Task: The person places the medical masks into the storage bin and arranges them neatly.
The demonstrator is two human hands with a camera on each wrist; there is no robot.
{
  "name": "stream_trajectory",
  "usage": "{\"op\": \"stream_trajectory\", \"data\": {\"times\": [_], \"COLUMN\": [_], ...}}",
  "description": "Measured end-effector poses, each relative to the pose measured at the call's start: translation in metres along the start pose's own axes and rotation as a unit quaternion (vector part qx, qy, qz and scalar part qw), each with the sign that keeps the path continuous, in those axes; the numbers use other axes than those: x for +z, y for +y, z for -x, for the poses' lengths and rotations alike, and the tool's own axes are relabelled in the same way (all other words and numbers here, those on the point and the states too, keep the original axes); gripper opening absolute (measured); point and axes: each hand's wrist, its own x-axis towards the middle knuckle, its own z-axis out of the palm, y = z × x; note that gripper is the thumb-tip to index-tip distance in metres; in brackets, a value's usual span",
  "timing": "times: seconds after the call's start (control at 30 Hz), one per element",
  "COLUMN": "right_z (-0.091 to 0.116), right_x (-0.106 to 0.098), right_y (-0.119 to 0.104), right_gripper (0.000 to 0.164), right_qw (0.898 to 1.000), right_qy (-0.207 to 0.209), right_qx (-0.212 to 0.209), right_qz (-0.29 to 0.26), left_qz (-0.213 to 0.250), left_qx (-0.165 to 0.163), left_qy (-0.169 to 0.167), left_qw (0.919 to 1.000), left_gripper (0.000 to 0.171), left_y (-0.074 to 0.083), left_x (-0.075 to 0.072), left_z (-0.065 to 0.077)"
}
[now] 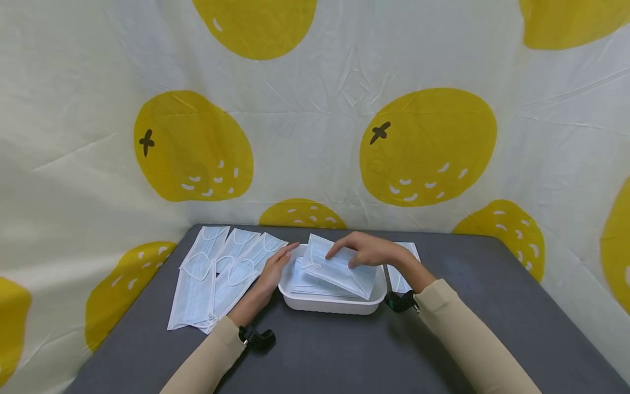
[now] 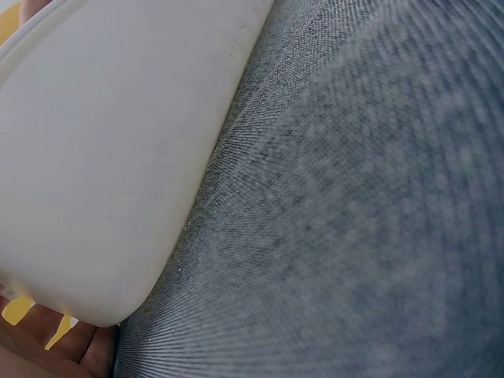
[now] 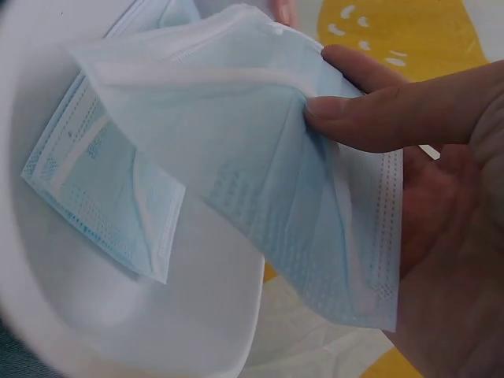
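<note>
My right hand pinches a light blue face mask between thumb and fingers, tilted above a white plastic basin. In the right wrist view the thumb lies across the face mask, which bends over the basin's rim. More face masks lie stacked inside the basin. My left hand rests along the basin's left side with its fingers extended. The left wrist view shows the basin's wall close up, with fingers against its end.
Several face masks with white ear loops lie overlapping on the dark table to the left. Another face mask lies to the basin's right, partly behind the right forearm. A curtain with yellow fruit prints hangs behind the table.
</note>
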Motion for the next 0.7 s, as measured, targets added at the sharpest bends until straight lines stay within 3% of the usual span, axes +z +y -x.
{"op": "stream_trajectory", "data": {"times": [0.13,0.33,0.7], "right_z": [-0.015,-0.029,-0.047], "right_x": [-0.003,-0.005,0.0], "right_y": [0.001,0.001,0.01], "right_gripper": [0.057,0.054,0.056], "right_qw": [0.999,0.994,0.989], "right_qy": [-0.047,-0.107,-0.127], "right_qx": [-0.007,0.029,0.076], "right_qz": [0.008,-0.013,-0.028], "left_qz": [0.003,0.005,0.009], "left_qx": [0.0,-0.003,-0.002], "left_qy": [-0.004,-0.005,-0.012], "left_qw": [1.0,1.0,0.9999], "left_gripper": [0.042,0.042,0.042], "left_y": [0.001,0.002,0.001], "left_x": [-0.001,-0.001,-0.003], "left_z": [0.001,0.001,0.0]}}
